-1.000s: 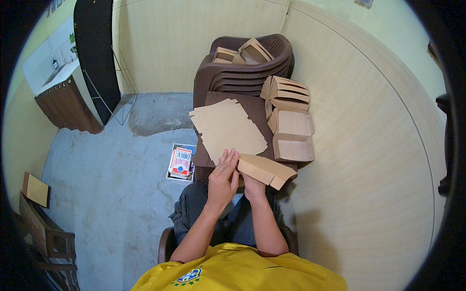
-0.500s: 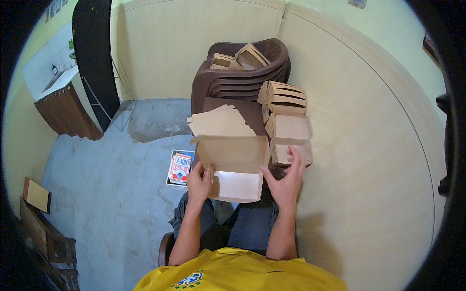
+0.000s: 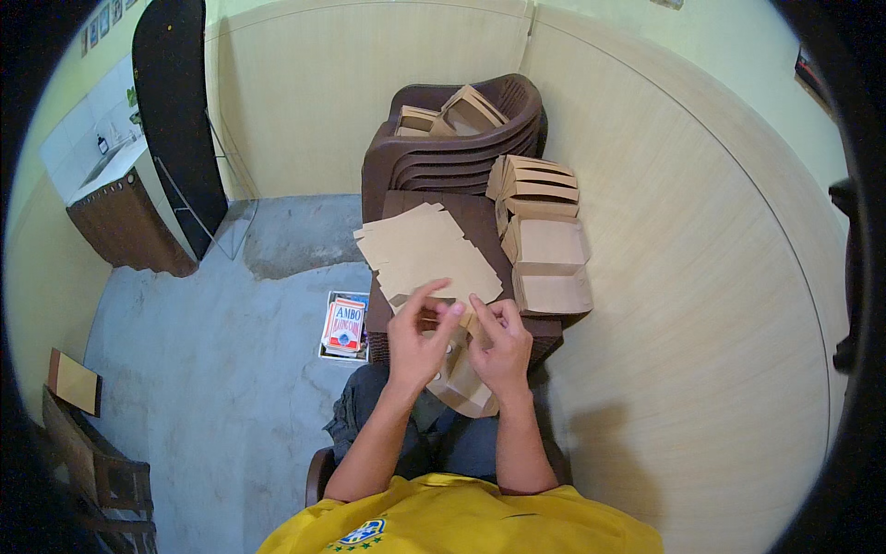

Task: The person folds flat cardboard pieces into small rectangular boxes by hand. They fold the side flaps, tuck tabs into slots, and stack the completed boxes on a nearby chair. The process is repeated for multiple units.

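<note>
A brown cardboard box (image 3: 459, 386) is tilted above my lap at the edge of the brown stool-like surface, largely covered by my hands. My left hand (image 3: 417, 343) is over its left side, with thumb and fingers apart. On the box's right side, my right hand (image 3: 504, 355) has its fingers bent and pressed onto a cardboard edge near the top. Just beyond my fingertips, flat cardboard blanks (image 3: 429, 249) with notched edges lie on the brown surface (image 3: 471, 214). How the box's flaps sit cannot be made out behind the fingers.
Formed cardboard boxes (image 3: 551, 242) line the right side, beside the wall (image 3: 683, 277). More boxes (image 3: 469, 113) rest on stacked brown plastic chairs (image 3: 443, 162) at the back. A white container (image 3: 345, 325) with packets stands on the floor to the left.
The box was held up with its lid raised and its white inside showing; now it is lower, turned and closed up. Both hands have come together over it, uncovering more of the flat blanks.
</note>
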The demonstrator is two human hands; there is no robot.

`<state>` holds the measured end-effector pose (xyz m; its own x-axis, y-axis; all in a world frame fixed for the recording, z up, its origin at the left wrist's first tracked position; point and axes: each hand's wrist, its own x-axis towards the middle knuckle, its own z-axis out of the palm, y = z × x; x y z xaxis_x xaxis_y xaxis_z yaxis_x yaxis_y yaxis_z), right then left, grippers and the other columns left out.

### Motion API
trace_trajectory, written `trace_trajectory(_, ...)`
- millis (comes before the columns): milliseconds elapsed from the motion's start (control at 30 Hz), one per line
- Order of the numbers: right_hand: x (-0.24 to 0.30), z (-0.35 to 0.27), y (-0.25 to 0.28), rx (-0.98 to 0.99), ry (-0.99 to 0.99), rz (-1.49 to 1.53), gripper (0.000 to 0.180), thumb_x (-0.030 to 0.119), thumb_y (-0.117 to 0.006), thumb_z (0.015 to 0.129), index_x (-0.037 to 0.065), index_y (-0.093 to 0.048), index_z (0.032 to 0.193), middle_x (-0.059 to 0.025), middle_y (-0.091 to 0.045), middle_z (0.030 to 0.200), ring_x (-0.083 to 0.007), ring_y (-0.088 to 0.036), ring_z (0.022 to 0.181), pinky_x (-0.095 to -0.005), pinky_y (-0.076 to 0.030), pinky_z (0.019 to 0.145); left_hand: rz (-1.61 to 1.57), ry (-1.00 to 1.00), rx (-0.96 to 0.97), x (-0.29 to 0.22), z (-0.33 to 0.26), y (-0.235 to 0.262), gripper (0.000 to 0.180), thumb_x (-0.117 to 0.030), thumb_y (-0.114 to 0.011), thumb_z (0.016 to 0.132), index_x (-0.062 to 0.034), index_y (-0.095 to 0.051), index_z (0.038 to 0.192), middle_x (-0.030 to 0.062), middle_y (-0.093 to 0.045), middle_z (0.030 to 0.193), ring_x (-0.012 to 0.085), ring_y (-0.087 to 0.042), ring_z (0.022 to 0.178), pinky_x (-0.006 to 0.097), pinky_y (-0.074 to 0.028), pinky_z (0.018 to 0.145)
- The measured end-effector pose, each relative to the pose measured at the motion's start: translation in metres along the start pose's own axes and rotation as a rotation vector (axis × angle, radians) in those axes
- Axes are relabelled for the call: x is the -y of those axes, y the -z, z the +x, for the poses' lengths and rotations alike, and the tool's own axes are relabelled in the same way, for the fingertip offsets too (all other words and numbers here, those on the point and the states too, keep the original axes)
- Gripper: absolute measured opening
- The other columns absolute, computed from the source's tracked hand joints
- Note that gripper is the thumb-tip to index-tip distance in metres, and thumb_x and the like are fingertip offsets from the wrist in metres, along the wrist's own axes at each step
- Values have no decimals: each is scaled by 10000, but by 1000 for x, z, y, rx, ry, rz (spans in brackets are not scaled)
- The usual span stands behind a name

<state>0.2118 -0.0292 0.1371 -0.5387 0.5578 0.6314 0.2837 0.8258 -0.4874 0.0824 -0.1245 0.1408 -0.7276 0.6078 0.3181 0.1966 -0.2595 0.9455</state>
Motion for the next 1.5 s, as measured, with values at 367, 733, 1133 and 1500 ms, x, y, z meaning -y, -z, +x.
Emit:
trace_trajectory(367, 9, 2, -5, -190, -12, 143, 318, -35, -748, 886, 28, -737, 1198, -113, -715, 1007, -223, -735, 878, -328, -618, 751, -103, 66, 6, 25, -5, -18, 280, -10, -775, 979, 4, -778, 1259, 99, -802, 1076, 152, -755, 1023, 284, -598, 901)
trace_trajectory(733, 4, -9, -20, -186, -587, 729, 242, -16, -780, 948, -13, -724, 1184, -103, -773, 1089, -149, -731, 993, -305, -601, 898, -187, 111, 11, 40, -15, -21, 318, 6, -786, 969, 3, -779, 1287, 45, -772, 1054, 113, -699, 956, 264, -567, 896)
trace_trajectory(1133, 4, -20, -33, -245, -490, 522, 138, -40, -778, 965, -43, -721, 1091, -65, -749, 989, -107, -704, 911, -248, -575, 805, -234, 210, 39, 44, -20, -18, 337, 24, -785, 966, 8, -763, 1301, 65, -773, 1086, 106, -704, 979, 255, -573, 906)
trace_trajectory(1500, 12, -20, -27, -294, -517, 653, 118, -23, -783, 972, -54, -742, 1079, -58, -753, 983, -96, -694, 893, -239, -572, 794, -246, 225, 11, 37, -26, -20, 324, 15, -783, 973, -1, -761, 1296, 53, -766, 1084, 112, -706, 991, 257, -575, 910)
